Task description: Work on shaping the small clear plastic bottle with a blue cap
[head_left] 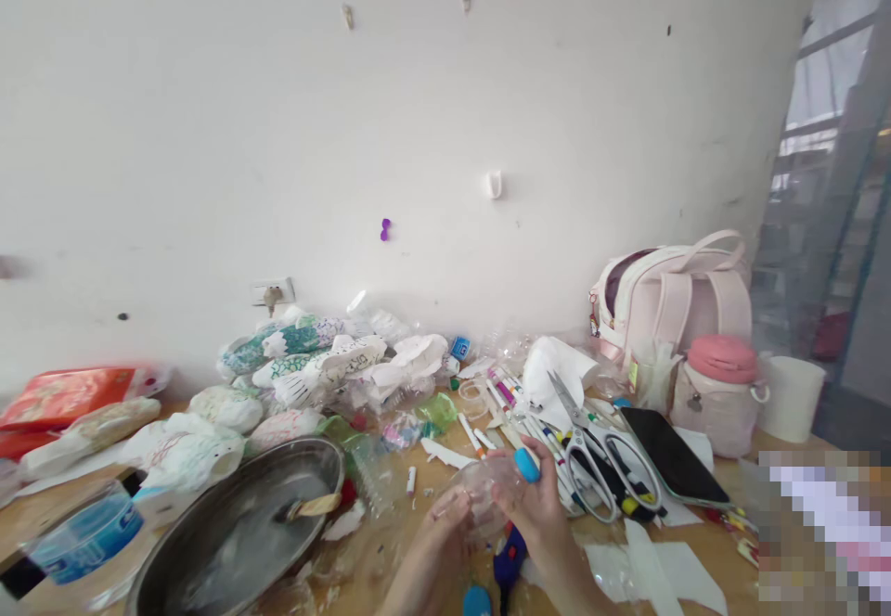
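Low in the middle of the head view, a clear plastic bottle [480, 495] is held between both hands. A blue cap [527, 465] shows at its upper right, beside my right fingers. My left hand [445, 532] is closed on the bottle's left side. Curled round the other side is my right hand [543, 509]. Just below the hands lies a dark blue tool that looks like a glue gun [510, 556], partly hidden by my right wrist. A round blue thing [477, 600] is near the bottom edge. The bottle's far end is hard to make out.
An oval metal basin [341, 468] with a brush [316, 506] stands left. Paper-covered, coloured bottles [334, 365] pile behind. Scissors [591, 449], markers [508, 393] and a phone [675, 454] lie right. A pink backpack [675, 291] stands against the wall.
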Tool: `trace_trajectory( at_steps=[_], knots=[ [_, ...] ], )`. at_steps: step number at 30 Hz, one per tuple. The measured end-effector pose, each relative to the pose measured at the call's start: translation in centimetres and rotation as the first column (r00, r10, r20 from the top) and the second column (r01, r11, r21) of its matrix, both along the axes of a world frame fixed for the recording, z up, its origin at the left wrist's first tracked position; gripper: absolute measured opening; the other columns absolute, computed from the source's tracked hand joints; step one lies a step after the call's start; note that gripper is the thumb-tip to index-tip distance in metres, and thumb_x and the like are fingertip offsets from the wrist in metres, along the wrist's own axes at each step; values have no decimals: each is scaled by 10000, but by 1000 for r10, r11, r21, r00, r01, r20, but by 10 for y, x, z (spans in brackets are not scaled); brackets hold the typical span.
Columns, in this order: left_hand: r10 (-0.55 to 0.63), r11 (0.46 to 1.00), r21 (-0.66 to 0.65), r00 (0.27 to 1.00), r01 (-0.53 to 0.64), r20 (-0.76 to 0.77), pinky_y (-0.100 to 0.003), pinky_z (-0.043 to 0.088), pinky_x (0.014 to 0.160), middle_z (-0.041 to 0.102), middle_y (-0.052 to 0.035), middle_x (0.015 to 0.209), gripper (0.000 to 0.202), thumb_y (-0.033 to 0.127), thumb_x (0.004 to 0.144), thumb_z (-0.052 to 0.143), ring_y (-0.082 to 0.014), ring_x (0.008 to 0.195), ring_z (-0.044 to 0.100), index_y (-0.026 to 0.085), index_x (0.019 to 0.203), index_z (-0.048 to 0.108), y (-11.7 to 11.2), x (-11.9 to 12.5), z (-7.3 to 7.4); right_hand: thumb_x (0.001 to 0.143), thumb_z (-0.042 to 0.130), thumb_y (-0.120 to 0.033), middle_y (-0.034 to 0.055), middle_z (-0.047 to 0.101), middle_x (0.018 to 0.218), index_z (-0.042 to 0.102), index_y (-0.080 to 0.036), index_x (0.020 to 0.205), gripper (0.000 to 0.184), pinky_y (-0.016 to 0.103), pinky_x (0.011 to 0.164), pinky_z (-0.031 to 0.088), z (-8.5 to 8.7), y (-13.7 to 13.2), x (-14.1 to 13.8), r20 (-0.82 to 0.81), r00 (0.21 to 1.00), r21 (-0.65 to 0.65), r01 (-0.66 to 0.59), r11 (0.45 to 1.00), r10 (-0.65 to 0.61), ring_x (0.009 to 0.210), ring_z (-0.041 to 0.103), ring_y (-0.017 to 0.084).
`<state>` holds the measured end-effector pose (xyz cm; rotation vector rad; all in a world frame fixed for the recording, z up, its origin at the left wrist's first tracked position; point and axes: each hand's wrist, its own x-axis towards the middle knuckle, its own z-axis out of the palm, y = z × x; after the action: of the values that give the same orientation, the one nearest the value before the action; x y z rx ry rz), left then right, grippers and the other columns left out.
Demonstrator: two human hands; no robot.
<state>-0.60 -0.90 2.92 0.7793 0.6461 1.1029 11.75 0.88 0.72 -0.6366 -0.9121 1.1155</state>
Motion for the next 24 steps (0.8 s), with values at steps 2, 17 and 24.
trace_trajectory(
  at_steps=[2, 17, 24],
  knots=[
    [16, 1000, 24, 999, -17, 28, -362, 434, 894, 757, -101, 1011, 208, 316, 709, 748, -303, 1074, 625, 201, 881, 755, -1, 1, 3, 676, 765, -514, 59, 645, 1057, 391, -288, 1124, 625, 381, 841, 487, 0, -1, 0, 18, 1000, -1, -10, 1000, 10, 960, 634, 250],
    [54, 990, 133, 998, -49, -28, -430, 336, 1029, 771, -101, 949, 372, 332, 592, 828, -344, 1152, 566, 190, 930, 758, -2, 1, 8, 707, 780, -452, 32, 652, 1005, 511, -290, 1164, 554, 391, 889, 443, 8, -8, 8, -48, 928, 24, -369, 929, 370, 979, 599, 244],
    [-12, 997, 73, 1000, 13, -15, -454, 354, 1016, 761, -128, 1002, 325, 367, 657, 780, -361, 1148, 572, 183, 925, 767, -6, 2, 7, 741, 761, -386, 24, 661, 1019, 487, -280, 1118, 479, 321, 707, 517, 9, -9, 6, -104, 954, -12, -284, 959, 281, 789, 655, 200]
  ],
)
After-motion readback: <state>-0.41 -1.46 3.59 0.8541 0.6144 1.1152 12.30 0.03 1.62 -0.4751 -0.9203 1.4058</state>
